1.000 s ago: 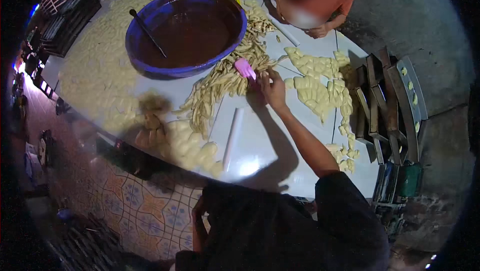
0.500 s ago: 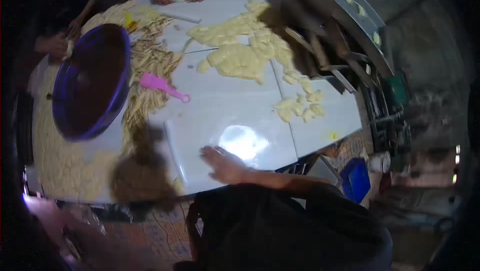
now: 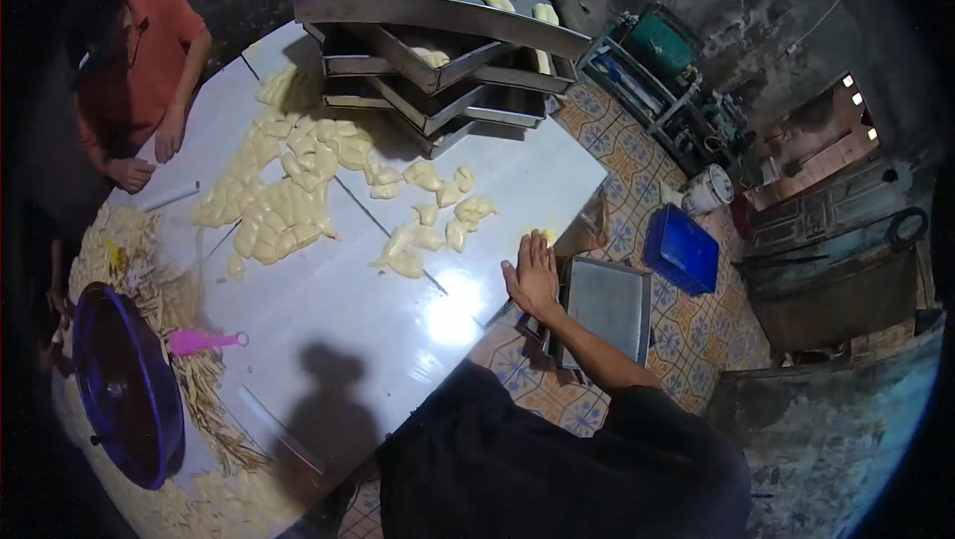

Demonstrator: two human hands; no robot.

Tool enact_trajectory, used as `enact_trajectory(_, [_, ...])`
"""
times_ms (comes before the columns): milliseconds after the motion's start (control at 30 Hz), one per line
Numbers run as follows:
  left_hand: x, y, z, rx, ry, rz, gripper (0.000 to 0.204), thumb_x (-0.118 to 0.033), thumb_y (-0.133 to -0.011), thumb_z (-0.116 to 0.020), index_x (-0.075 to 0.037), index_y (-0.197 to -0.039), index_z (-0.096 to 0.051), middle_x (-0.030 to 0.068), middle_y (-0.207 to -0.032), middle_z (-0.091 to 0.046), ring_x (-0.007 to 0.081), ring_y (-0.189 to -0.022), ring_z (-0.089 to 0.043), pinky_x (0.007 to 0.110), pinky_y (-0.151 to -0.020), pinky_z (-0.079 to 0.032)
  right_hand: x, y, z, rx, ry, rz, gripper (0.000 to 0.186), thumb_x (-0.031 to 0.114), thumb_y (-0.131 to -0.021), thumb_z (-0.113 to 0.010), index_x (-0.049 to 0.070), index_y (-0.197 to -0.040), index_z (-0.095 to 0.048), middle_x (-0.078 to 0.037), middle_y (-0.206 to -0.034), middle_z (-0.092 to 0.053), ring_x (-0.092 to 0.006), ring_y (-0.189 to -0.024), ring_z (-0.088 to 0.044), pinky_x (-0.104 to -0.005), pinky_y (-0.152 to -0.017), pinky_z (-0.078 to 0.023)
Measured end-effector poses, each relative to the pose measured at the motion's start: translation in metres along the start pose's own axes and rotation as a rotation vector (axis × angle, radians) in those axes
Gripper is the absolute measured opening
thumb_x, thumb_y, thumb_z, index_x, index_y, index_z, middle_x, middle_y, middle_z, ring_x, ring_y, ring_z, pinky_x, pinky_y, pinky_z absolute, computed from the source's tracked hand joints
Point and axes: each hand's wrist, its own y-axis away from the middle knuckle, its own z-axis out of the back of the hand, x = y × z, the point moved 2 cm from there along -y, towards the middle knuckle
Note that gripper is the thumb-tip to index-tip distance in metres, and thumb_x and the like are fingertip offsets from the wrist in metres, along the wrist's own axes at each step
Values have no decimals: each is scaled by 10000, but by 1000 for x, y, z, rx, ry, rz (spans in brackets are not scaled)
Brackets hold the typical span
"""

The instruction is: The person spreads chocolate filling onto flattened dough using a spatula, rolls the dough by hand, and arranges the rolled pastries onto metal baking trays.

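Plainly, one right hand (image 3: 535, 278) lies flat on one table (image 3: 333, 305); left hand's state, cannot tell.

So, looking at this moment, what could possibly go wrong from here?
The stacked metal trays sit crossed at angles, so a bump might shift them and spill the dough pieces on top. The white rod lies near the edge of the table and, if nudged, could perhaps roll off. The right hand is at a yellow smear by the table's corner, so it might pick some up.
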Motion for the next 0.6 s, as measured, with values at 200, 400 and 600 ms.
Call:
enact_trajectory(200, [12,27,16,-5,16,-7,382,-276,-1049,-475,-9,-1214,-692,127,-1075,-717,208,-869,-646,371,-807,-507,105,30,42,366,-710,353,421,169,-918,-639,-44,-1279,-601,-250,-1331,-603,-407,-1226,-583,-466,-1046,-464])
enact_trajectory(400, [31,64,14,16,29,15,376,-269,-1048,-476,-7,-1211,-692,128,-1074,-716,208,-869,-646,370,-806,-507,331,53,-28,358,-354,1004,669,402,-1020,-486,-77,-1478,-393,-252,-1589,-326,-343,-1522,-243,-493,-1235,-227])
enact_trajectory(600, [45,99,20,59,13,54,370,-262,-1048,-477,-6,-1208,-692,128,-1074,-715,207,-869,-646,369,-805,-507,273,80,-37,545,-337,1570,644,454,-1039,-394,106,-1576,-321,-127,-1676,-208,-253,-1551,-204,-480,-1264,-157])
